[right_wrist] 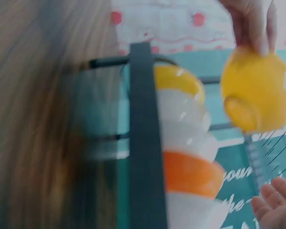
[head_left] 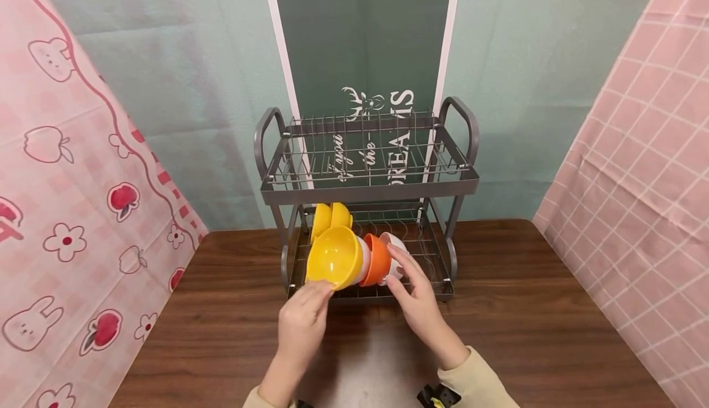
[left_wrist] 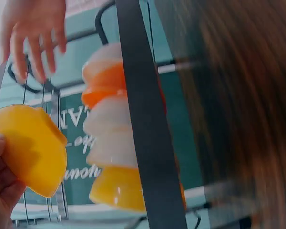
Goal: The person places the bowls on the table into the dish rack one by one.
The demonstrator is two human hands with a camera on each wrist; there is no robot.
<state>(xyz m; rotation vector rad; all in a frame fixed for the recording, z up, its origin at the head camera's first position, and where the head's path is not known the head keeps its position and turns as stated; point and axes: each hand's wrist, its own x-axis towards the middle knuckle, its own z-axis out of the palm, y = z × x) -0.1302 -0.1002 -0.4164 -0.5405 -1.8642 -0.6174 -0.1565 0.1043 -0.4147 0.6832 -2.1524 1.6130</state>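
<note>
My left hand pinches the rim of a yellow bowl, tilted with its hollow side toward the head camera. The left wrist view shows this yellow bowl in front of the rack, apart from the row of bowls. Fingers spread, my right hand holds nothing and overlaps a white bowl in the head view. Beside that bowl stands an orange bowl. Two yellow bowls sit at the left of the lower tier, partly hidden. More white bowls stand between yellow and orange.
A dark two-tier dish rack stands at the back of the wooden table. Its wire upper tier has raised handles at both ends. Patterned cloths hang left and right, and a green cloth hangs behind.
</note>
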